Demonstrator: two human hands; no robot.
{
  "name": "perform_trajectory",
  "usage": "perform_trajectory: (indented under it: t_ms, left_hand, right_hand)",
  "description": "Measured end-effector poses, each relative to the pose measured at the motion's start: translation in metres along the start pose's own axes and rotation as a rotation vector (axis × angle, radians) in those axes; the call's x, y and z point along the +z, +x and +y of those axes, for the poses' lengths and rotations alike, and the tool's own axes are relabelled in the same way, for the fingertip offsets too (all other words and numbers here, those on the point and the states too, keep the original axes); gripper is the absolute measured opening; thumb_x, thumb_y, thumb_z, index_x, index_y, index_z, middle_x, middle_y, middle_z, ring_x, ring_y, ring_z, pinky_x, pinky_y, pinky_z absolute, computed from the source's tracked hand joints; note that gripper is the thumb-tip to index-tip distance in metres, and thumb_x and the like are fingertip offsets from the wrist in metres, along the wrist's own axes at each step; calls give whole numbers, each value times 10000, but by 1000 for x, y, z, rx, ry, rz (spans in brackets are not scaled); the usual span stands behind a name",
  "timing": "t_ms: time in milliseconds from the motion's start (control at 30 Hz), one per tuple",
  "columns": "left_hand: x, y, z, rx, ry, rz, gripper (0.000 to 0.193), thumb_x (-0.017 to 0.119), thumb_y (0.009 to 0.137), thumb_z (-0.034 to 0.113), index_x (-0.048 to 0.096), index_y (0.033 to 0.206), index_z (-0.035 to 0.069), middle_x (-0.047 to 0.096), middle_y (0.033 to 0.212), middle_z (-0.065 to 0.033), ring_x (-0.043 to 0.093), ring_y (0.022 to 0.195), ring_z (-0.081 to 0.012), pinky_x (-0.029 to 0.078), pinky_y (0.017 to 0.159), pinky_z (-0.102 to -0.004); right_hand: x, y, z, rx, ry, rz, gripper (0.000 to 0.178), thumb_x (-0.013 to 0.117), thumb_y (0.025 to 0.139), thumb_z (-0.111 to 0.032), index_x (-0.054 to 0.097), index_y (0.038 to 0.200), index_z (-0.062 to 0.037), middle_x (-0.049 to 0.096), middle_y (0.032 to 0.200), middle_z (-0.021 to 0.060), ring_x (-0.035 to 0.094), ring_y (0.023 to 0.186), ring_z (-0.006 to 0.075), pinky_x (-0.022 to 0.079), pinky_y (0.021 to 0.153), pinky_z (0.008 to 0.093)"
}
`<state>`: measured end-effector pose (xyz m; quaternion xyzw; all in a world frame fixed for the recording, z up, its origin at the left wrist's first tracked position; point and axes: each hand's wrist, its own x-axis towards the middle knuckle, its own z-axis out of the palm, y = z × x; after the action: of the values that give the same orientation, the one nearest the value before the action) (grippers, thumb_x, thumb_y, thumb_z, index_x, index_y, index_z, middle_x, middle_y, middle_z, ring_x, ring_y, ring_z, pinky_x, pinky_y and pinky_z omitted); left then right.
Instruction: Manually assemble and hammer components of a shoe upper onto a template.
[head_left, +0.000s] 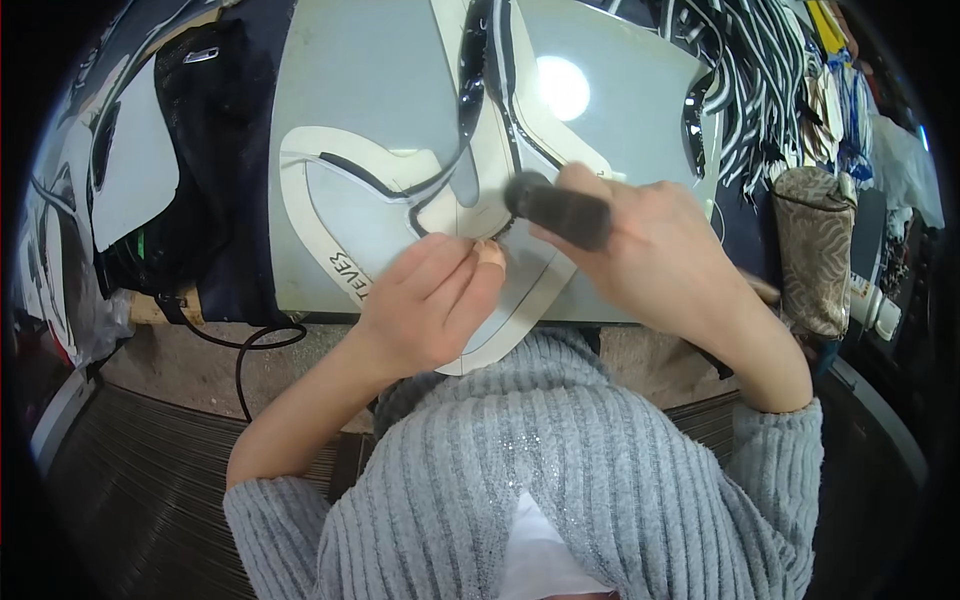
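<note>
Gripping dark tool (560, 210) | right hand (640, 255); left fingers (470, 262) pinning cream pattern piece (515, 150)

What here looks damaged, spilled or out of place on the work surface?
Nothing stands out. The left hand presses the cream pattern piece flat on the grey board, and the right hand grips a dark-handled tool over it. The black trim strip lies loosely curved, not torn.

A patterned brown pouch (815, 250) stands beside striped cords (760, 70) (black-and-white), right of the table.

Left hand (432, 305) flat, right hand (640, 255) clenched
</note>
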<state>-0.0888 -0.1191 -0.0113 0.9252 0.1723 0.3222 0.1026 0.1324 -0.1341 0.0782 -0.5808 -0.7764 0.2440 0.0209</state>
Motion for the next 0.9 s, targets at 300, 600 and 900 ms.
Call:
perform_trajectory:
  t_ms: [300, 600, 900]
  left_hand:
    - [1, -5, -3, 14, -17, 12, 212, 680, 778, -15, 632, 971, -89, 648, 883, -140, 633, 865, -243, 544, 756, -331]
    - [-15, -1, -10, -303, -315, -183, 256, 641, 833, 35, 629, 1085, -8, 664, 978, -106, 638, 921, -280, 511, 811, -363]
    - [-5, -10, -10, -29, -242, -1, 266, 637, 796, 6, 611, 1037, -102, 658, 926, -149, 643, 877, -263, 545, 724, -338]
  right_hand:
    - [18, -16, -18, 100, 81, 33, 265, 655, 866, -206, 502, 925, 3, 621, 608, 141, 646, 560, 328, 489, 503, 430]
    - [46, -22, -14, 164, 7, -35, 251, 630, 939, -232, 491, 915, -25, 590, 569, 144, 627, 524, 346, 472, 459, 429]
    - [8, -19, -33, 221, 137, 98, 224, 632, 942, -228, 512, 916, -41, 588, 601, 151, 629, 553, 350, 483, 499, 448]
